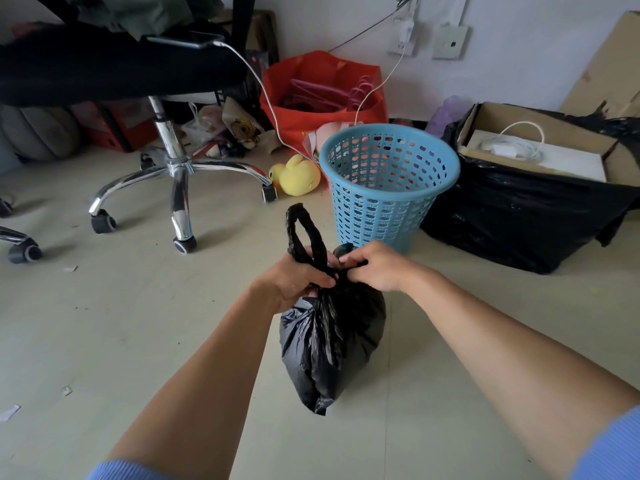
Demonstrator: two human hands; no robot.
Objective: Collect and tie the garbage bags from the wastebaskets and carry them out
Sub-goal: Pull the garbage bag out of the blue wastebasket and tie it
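Pinching the twisted handles (304,233) of the small black plastic garbage bag (329,341), my left hand (298,282) and right hand (374,268) both hold tight. The bag is just under them. If I tug too hard, I think a thin handle may rip.

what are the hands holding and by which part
The black garbage bag, at its gathered top: left hand grips the upright handle loop, right hand the other end.
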